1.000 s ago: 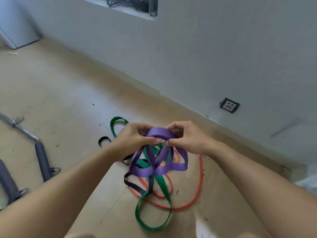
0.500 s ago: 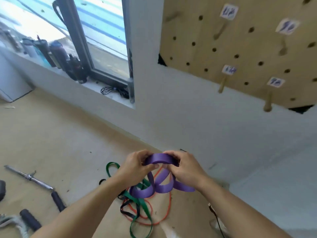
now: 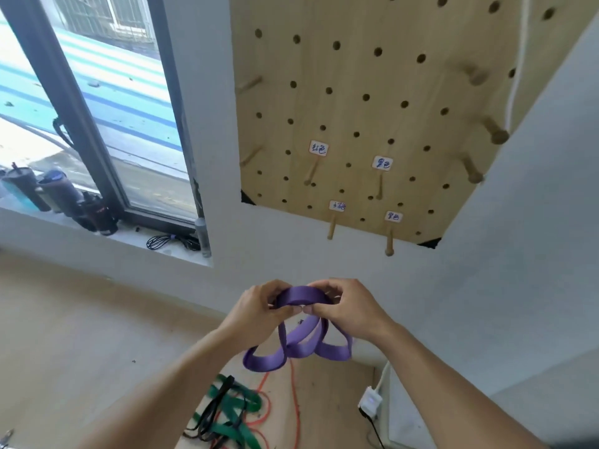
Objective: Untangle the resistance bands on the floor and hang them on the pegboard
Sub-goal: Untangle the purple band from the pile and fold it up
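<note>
Both hands hold a purple resistance band in front of me, clear of the floor. My left hand and my right hand pinch its top loop, thumbs nearly touching, and several loops droop below. On the floor beneath lie a green band, a thin black band and an orange band, still mixed together. The wooden pegboard hangs on the wall above, with labelled pegs along its lower part; the peg at bottom right is bare.
A window with a sill is at the left, holding bottles and a coiled cable. A white plug adapter with a cord sits low on the wall at the right. More pegs stick out near the board's right edge.
The purple band has come up off the floor pile in both hands. My view has tilted up from the floor, so the whole pegboard now shows.
</note>
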{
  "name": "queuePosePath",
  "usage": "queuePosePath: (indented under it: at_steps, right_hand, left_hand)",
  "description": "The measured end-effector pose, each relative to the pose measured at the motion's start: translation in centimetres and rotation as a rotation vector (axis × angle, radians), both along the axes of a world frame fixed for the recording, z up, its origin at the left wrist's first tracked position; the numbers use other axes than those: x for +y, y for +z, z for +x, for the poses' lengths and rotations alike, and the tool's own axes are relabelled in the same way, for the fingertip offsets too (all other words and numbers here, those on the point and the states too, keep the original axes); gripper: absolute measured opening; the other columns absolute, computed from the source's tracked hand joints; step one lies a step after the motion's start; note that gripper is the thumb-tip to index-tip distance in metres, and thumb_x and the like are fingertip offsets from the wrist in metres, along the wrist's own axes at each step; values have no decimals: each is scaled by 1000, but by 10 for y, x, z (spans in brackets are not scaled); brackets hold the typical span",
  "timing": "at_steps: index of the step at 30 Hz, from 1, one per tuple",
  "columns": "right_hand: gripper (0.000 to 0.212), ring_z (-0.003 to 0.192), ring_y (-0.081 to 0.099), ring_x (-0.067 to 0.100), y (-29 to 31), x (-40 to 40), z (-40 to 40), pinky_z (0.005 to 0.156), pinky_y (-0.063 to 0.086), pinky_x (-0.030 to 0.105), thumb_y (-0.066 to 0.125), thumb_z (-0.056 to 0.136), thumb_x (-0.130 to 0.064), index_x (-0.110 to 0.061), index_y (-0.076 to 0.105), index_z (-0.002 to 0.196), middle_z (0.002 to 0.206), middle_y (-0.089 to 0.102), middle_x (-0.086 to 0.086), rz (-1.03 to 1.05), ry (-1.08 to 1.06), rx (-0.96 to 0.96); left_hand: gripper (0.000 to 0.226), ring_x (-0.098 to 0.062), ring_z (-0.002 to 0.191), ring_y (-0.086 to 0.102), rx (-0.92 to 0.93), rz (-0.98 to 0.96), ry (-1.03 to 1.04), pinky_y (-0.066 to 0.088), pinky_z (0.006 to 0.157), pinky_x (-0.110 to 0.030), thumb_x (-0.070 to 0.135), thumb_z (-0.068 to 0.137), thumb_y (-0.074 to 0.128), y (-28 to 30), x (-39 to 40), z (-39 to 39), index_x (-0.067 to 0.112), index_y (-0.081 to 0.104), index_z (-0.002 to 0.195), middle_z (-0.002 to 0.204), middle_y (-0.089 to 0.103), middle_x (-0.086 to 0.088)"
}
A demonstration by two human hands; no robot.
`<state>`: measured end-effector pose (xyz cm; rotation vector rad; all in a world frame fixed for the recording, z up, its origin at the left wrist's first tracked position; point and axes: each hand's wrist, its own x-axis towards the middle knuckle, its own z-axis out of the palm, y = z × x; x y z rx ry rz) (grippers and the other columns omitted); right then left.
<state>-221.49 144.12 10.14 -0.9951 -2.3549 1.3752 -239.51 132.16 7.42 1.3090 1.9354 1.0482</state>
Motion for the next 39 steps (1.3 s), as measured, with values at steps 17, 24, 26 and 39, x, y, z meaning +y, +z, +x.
queuePosePath:
  at_steps: [17, 24, 26, 39]
  right_hand:
    - [22, 95, 68, 1, 1, 140, 44, 87, 52, 22, 79, 88, -25, -41, 71, 102, 96, 74, -19, 24, -106, -99]
    - [19, 97, 65, 4, -15, 194, 63, 89, 48, 24, 76, 91, -28, -32, 73, 109, 101, 73, -16, 108, -168, -168]
    - [20, 99, 63, 9, -22, 207, 66, 89, 47, 25, 74, 92, -30, -31, 72, 112, 106, 70, -13, 150, -216, -201]
    - [15, 87, 66, 9, -52, 271, 57, 69, 43, 19, 74, 90, -23, -28, 74, 104, 92, 73, -11, 54, -382, -159]
  left_hand:
    - [18, -12, 89, 65, 132, -158, -164, 52, 83, -29, 29, 85, 76, 7, 171, 39, 28, 70, 102, 93, 71, 9]
    - [25, -18, 97, 65, 95, -231, -153, 53, 91, -39, 25, 85, 74, -5, 235, 68, 25, 67, 109, 99, 70, 4]
    - [49, -20, 117, 61, 128, -257, -155, 49, 101, -38, 30, 84, 75, -8, 247, 76, 28, 59, 130, 123, 66, 4]
    - [84, -16, 133, 48, 153, -374, -318, 31, 96, -17, 30, 92, 70, -11, 279, 98, 25, 21, 160, 156, 41, 1]
